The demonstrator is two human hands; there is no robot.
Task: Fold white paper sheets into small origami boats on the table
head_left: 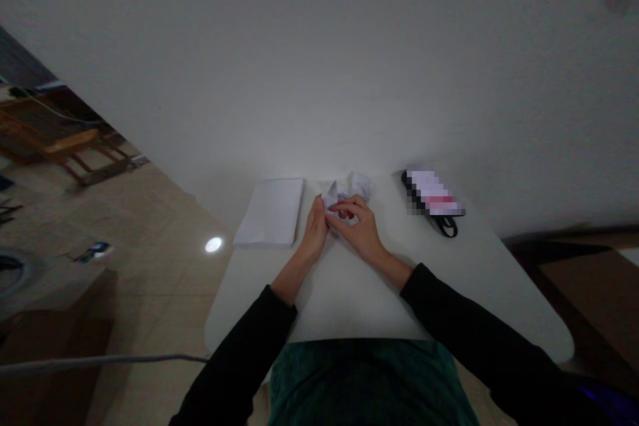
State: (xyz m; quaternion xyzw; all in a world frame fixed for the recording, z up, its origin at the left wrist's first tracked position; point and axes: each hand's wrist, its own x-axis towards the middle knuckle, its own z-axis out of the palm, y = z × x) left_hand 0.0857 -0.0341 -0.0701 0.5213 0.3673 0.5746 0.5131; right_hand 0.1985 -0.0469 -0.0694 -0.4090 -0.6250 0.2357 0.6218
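Between my hands, above the middle of the white table, is a small piece of folded white paper [331, 194] with a pointed tip sticking up. My left hand [314, 225] is closed on its left side. From the right, my right hand [360, 223] pinches the paper's lower edge with thumb and fingers. Just behind the right hand lies some crumpled or folded white paper [361, 184]. To the left of my left hand rests a stack of white paper sheets [271, 213].
The white table [349, 306] stands against a grey wall [319, 66]. On its right side lies a phone [433, 193] in a black case with a strap, its screen blurred. A cable [104, 361] runs at lower left. A wooden chair [74, 143] stands farther off.
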